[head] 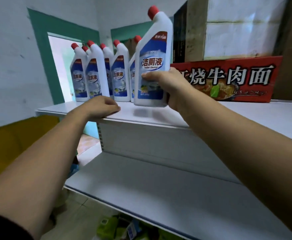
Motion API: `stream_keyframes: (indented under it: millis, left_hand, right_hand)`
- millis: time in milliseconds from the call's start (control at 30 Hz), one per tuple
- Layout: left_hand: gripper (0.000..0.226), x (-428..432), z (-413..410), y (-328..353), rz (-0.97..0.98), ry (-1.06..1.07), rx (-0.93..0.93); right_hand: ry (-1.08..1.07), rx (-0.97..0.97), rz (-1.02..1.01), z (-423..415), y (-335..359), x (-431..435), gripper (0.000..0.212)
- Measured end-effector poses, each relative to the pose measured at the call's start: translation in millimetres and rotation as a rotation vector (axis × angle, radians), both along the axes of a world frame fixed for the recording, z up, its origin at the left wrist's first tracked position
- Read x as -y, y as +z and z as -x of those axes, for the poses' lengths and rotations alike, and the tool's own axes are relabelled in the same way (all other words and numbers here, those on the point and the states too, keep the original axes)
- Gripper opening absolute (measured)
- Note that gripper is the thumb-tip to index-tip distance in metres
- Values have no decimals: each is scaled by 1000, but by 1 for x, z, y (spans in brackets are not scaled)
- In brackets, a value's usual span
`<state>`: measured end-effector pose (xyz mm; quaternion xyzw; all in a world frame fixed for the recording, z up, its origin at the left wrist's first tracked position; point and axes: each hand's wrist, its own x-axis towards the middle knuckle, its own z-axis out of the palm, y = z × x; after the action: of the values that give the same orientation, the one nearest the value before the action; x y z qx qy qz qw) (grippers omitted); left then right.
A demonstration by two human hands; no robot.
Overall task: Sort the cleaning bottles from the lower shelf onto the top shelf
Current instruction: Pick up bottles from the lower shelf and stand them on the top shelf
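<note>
The right hand grips one white, red-capped cleaning bottle around its lower body, thumb across the label. The bottle is upright and hangs just above the top shelf, with a shadow under its base, so it is not yet set down. The left hand rests on the near edge of that shelf, fingers loosely curled, holding nothing. A group of matching bottles stands at the far left, and a red carton sits just right of the held bottle. Hazards: a tilted release may topple the tall, narrow bottle toward the near edge; a push to the left may knock over the standing group; a drift to the right may strike the carton. Set the base flat before loosening the grip.
</note>
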<state>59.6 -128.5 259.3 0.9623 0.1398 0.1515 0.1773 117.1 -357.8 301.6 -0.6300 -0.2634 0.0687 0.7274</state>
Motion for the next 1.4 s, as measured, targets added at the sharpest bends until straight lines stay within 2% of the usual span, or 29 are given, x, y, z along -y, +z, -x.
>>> stream_keyframes:
  millis: [200,367,467,567,667,800,967,1167,1300,1400]
  left_hand:
    - [29,-62,-6,3,-80,-88,-62]
    - [44,-110,-5,3,-75,-156,-27]
    - [38,-127,-6,3,-73,-203,-37]
    - [36,-137,-11,0,-58,-226,-11]
    - [37,-143,-16,-3,-54,-221,11]
    - [43,-146,-17,-5,-30,-246,42]
    - [42,-151,-19,-8,-10,-268,50]
    - [39,-152,-16,-12,24,-283,81]
    - [42,-150,-13,-11,1,-293,96]
    - [42,-150,-7,-10,-15,-297,64]
  right_hand:
    - [-87,19,101,2,-1,-66,53]
    - [-159,17,135,-1,-9,-115,51]
    - [-198,14,205,-5,-7,-137,49]
    - [-284,53,354,-9,-5,-153,54]
    - [-384,107,450,-12,-7,-165,49]
    - [-517,221,531,-17,-18,-172,66]
    - [-711,440,881,-17,-28,-178,64]
    - [-748,480,911,-16,-32,-179,61]
    - [-760,523,1183,-10,-30,-175,36]
    - [-605,491,1315,1,-30,-160,37]
